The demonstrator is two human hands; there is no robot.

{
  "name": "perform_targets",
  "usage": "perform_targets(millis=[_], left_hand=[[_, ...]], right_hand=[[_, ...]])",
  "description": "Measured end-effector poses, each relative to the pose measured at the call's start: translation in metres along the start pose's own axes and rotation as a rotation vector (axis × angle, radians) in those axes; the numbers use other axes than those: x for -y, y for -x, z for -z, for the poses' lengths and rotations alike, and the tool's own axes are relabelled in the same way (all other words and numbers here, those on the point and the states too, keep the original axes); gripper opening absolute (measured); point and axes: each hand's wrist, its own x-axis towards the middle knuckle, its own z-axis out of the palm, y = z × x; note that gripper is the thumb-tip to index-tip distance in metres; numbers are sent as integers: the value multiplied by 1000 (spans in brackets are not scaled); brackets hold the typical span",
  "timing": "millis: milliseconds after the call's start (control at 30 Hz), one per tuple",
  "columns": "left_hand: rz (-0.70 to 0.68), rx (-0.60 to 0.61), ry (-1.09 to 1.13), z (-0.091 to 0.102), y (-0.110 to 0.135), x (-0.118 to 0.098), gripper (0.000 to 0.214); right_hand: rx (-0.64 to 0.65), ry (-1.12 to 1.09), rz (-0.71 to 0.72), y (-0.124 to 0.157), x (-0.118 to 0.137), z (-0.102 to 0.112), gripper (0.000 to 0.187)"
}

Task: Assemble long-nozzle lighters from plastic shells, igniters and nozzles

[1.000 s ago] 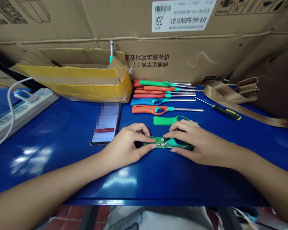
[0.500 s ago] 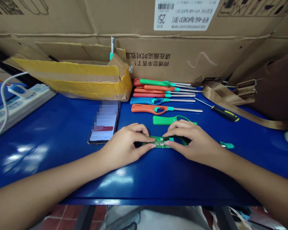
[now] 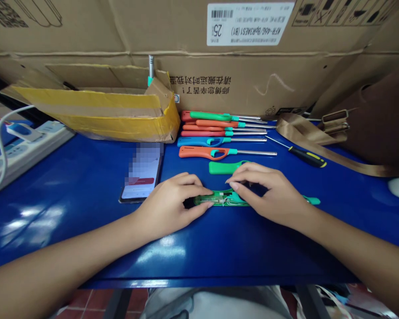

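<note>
An opened green lighter body (image 3: 223, 198) with small wires and parts inside lies on the blue table (image 3: 86, 186). My left hand (image 3: 171, 204) pinches its left end, fingers curled round it. My right hand (image 3: 269, 191) covers its right half, the fingertips pressing on the teal trigger at the middle. The lighter's teal nozzle end (image 3: 312, 200) pokes out to the right of my right hand. A separate green shell half (image 3: 224, 167) lies just behind my hands.
A row of several finished orange, green and blue lighters (image 3: 219, 133) lies behind. A screwdriver (image 3: 306, 156) lies at the right, a phone (image 3: 141, 175) at the left, a yellow-taped carton (image 3: 99, 106) and power strip (image 3: 16, 146) further left. Large cardboard boxes stand along the back.
My right hand has shifted a little to the right on the lighter and its fingertips now sit on the teal trigger. The left hand keeps its grip.
</note>
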Motion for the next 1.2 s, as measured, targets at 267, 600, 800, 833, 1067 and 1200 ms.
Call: perform_targets(millis=[267, 600, 800, 833, 1067, 1200], left_hand=[[-121, 44, -95, 6, -1, 0, 23], [-168, 191, -180, 2, 2, 2, 43], [-179, -129, -195, 9, 0, 1, 43], [-187, -157, -217, 11, 0, 1, 45], [-225, -125, -240, 13, 2, 7, 34], [-204, -108, -239, 14, 2, 6, 45]], right_hand=[[32, 365, 32, -1, -33, 32, 15], [113, 314, 3, -2, -31, 28, 6], [6, 138, -36, -2, -12, 30, 16], [-11, 88, -72, -2, -8, 30, 17], [47, -219, -299, 3, 5, 22, 18], [85, -320, -384, 5, 3, 20, 22]])
